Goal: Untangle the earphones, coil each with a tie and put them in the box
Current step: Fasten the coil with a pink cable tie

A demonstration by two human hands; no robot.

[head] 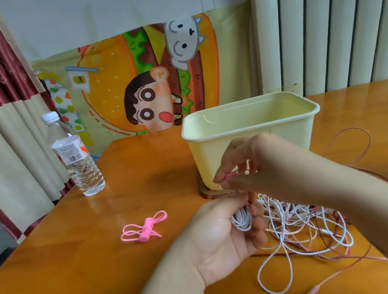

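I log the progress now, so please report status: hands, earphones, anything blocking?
Left hand grips white coil. Right hand pinches pink tie above it. Tangled earphones lie right of the hands; box behind, nothing blocking.

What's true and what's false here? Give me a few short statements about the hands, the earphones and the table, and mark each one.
1. The left hand holds a coil of white cable. True.
2. The water bottle lies on its side. False: it stands upright, cap on.
3. The right hand pinches a pink tie in front of the yellow box. True.
4. The spare pink ties are in the box. False: they lie on the table, left of the hands.
5. Every earphone is coiled. False: a loose tangle lies under the right forearm.
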